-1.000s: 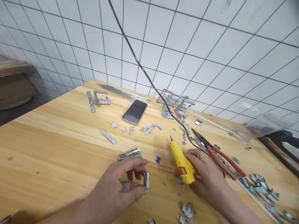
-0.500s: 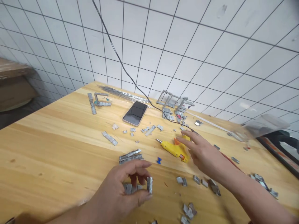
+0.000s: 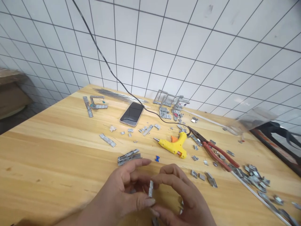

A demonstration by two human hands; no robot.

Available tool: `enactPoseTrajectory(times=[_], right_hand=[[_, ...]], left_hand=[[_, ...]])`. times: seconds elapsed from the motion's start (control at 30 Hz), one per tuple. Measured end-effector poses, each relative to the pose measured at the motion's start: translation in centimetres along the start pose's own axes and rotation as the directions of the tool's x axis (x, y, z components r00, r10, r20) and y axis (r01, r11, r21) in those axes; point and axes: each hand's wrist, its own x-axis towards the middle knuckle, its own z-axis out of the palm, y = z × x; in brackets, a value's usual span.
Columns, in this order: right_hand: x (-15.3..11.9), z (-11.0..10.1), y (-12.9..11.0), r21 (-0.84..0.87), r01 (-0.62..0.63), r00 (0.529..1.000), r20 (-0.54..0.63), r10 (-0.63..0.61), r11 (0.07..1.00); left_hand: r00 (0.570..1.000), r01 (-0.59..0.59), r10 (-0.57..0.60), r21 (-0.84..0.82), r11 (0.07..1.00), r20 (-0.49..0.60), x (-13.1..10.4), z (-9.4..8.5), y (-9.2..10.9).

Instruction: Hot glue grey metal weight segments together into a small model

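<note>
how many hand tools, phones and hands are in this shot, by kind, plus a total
glue gun: 1
pliers: 1
phone: 1
hands, left hand and right hand, both pinching one small metal piece: 2
total: 5
The loose metal bits scattered over the table are too many to count.

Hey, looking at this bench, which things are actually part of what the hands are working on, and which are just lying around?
In hand:
left hand
right hand
small metal piece, pinched upright between both hands' fingers

Lying about:
yellow glue gun, on its side
red-handled pliers
phone, screen dark
blue clip
stacked metal strips
wooden table
</note>
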Motion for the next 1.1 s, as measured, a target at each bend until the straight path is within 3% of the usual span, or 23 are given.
enactPoseTrajectory(times=[0.33, 0.57, 0.73, 0.9, 1.0, 1.1], right_hand=[[0.1, 0.5, -0.2, 0.09, -0.096, 0.995, -0.006, 0.097, 0.991], [-0.2, -0.1, 0.0, 0.21, -0.197, 0.98, 0.084, 0.183, 0.958], [-0.2, 0.0, 0.0, 0.173, -0.171, 0.985, 0.035, 0.168, 0.97], [-0.1, 0.3, 0.0, 0.123, -0.186, 0.982, 0.013, 0.186, 0.975], [-0.4, 0.5, 0.2, 0.222, -0.258, 0.966, 0.042, 0.256, 0.94], [-0.8, 0.8, 0.5, 0.4, -0.386, 0.921, 0.119, 0.37, 0.832]], left_hand=[[0.998, 0.07, -0.07, -0.061, 0.996, 0.003, -0.2, 0.3, 0.4], [0.998, 0.045, -0.045, -0.003, 0.999, 0.051, 0.1, -0.4, -0.2], [1.0, 0.01, -0.01, 0.016, 1.0, 0.004, 0.0, -0.3, -0.7], [0.999, -0.028, 0.033, 0.183, 0.983, -0.026, -0.2, 0.2, -0.4], [0.998, -0.032, 0.047, 0.345, 0.938, -0.036, -0.3, 0.2, -0.1], [0.991, -0.113, 0.134, 0.514, 0.85, -0.004, -0.5, -0.2, -0.2]])
